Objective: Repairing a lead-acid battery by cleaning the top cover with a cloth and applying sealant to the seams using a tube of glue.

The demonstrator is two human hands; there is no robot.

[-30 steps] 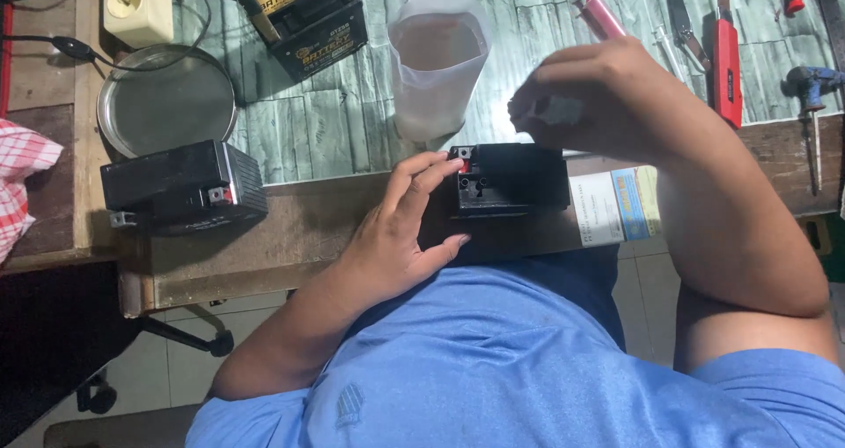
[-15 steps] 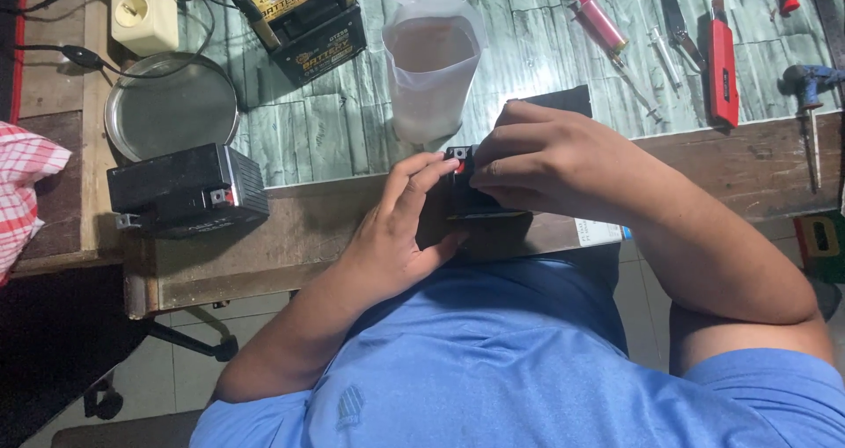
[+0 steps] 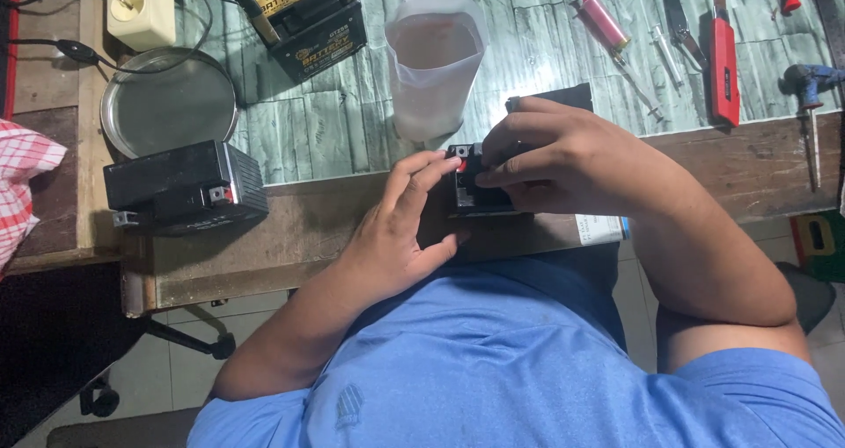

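Gripping a small black battery (image 3: 480,188) from above, the right hand (image 3: 563,153) curls its fingers over the top edge of the case, with the thumb and fingertips pressed near the terminal end. The left hand (image 3: 400,228) lies open against the battery's left side, its fingers stretched up so the tips touch the corner by a small red terminal mark; it steadies the case rather than clasping it. The battery sits at the near edge of the wooden workbench (image 3: 290,228), right in front of the person's blue shirt (image 3: 528,369), where the bare wood meets a green patterned mat (image 3: 334,122).

Just behind the hands stands a translucent plastic jug (image 3: 433,61) holding a pale liquid. Well to the left, a second black battery (image 3: 180,188) rests on the bench edge, with a round metal dish (image 3: 167,105) just behind it. A third battery with a yellow label (image 3: 308,21) lies near the back, beside a cream power socket (image 3: 141,8). To the right on the mat lie a pink-handled syringe-like tool (image 3: 607,25), a red utility knife (image 3: 723,61) and a blue-handled tool (image 3: 805,87). A red checked cloth (image 3: 22,188) shows at the far left.
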